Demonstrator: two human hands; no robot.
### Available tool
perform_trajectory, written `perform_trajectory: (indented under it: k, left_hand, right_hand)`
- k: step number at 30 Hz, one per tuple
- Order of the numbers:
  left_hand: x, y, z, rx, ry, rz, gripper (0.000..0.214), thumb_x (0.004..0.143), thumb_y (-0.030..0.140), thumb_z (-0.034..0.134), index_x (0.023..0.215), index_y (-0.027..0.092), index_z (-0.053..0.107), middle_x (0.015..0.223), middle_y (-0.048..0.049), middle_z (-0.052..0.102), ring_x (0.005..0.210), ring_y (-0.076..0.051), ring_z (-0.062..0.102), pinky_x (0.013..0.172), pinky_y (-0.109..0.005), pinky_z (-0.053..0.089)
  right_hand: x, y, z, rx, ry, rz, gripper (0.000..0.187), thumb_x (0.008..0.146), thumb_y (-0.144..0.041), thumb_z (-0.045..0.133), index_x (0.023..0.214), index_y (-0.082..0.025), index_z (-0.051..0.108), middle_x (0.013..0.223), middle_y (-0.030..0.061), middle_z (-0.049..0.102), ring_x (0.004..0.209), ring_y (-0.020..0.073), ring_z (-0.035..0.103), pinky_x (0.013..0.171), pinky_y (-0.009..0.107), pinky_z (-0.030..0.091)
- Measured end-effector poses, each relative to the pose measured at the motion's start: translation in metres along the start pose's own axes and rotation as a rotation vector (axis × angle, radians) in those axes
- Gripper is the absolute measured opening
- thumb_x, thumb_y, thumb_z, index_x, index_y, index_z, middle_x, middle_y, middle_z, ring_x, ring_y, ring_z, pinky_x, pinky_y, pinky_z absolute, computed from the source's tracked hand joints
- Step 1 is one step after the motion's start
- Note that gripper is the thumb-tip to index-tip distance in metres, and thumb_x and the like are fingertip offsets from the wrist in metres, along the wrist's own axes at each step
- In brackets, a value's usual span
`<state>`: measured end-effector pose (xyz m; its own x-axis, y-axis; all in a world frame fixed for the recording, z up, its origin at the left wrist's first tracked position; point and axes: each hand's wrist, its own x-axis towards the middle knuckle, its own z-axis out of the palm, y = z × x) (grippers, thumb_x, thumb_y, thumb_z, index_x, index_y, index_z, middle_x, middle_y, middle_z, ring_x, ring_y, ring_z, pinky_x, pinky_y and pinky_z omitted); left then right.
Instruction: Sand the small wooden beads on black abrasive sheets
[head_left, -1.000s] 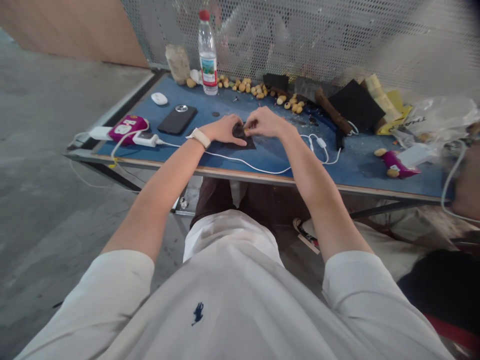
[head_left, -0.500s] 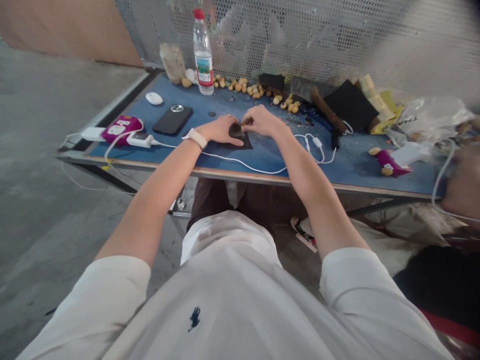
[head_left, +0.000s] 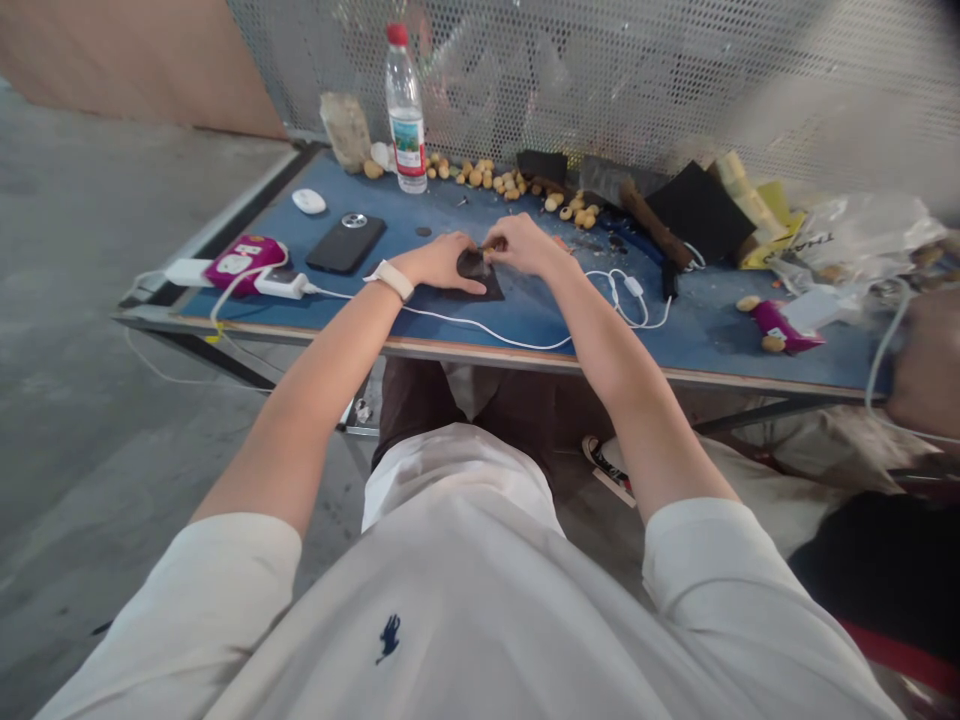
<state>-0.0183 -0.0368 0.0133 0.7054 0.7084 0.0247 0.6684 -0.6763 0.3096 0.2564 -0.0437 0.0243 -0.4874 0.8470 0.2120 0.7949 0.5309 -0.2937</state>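
On the blue worktable (head_left: 420,265), my left hand (head_left: 444,262) lies over a dark square sheet (head_left: 489,288) that looks like sandpaper. Its thumb is spread away from the fingers, and part of the sheet is covered by the palm. My right hand (head_left: 521,243) is closed in a pinch just beside the left fingertips, at the sheet's upper edge. A small yellow-brown piece (head_left: 489,256) shows at the pinched fingers, mostly hidden. A white cable (head_left: 480,325) runs across the table in front of both hands.
Left of my hands lie a black phone (head_left: 345,243), a white oval object (head_left: 308,201) and a purple-and-white power strip (head_left: 244,262). Behind stand a water bottle (head_left: 407,140) and many small round tan pieces (head_left: 510,184). To the right are dark sheets (head_left: 701,215) and a plastic bag (head_left: 862,235).
My right hand has shifted very slightly at the sheet, still pinched. My left hand stays in nearly the same place on the sheet.
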Motion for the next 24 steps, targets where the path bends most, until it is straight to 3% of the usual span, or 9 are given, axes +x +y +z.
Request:
perform_trajectory:
  k: [5,11,19,24]
  left_hand:
    - [-0.002,0.0,0.0,0.011,0.021,0.022,0.12,0.093,0.097,0.086,0.187,0.025,0.066,0.187,-0.0199,0.07,0.178,-0.049,0.063,0.15,-0.055,0.048]
    - [-0.002,0.002,-0.002,0.007,0.011,0.025,0.118,0.093,0.096,0.086,0.186,0.025,0.067,0.187,-0.0197,0.07,0.178,-0.049,0.063,0.151,-0.055,0.048]
    - [-0.007,0.01,-0.006,-0.027,-0.003,-0.023,0.12,0.09,0.098,0.086,0.185,0.027,0.069,0.189,-0.0208,0.07,0.176,-0.051,0.064,0.148,-0.059,0.049]
    - [-0.007,0.011,-0.006,-0.025,-0.019,-0.02,0.123,0.091,0.097,0.086,0.19,0.027,0.064,0.19,-0.0218,0.067,0.179,-0.053,0.06,0.149,-0.06,0.046]
  right_hand:
    - [-0.001,0.003,0.005,0.05,0.071,-0.059,0.041,0.106,-0.053,0.099,0.132,-0.022,0.103,0.125,0.0163,0.097,0.12,0.0408,0.087,0.119,0.057,0.07]
    - [-0.01,-0.001,-0.001,0.16,0.048,-0.031,0.033,0.106,-0.05,0.098,0.129,-0.028,0.105,0.119,0.0119,0.1,0.115,0.0387,0.087,0.118,0.056,0.072]
    - [-0.018,-0.012,-0.016,0.224,-0.004,-0.011,0.038,0.096,-0.042,0.106,0.126,-0.019,0.103,0.11,0.0131,0.099,0.113,0.0376,0.09,0.115,0.054,0.074]
    - [-0.018,-0.022,-0.016,0.131,-0.009,-0.01,0.041,0.101,-0.047,0.101,0.131,-0.019,0.103,0.117,0.015,0.099,0.117,0.0396,0.092,0.117,0.057,0.074]
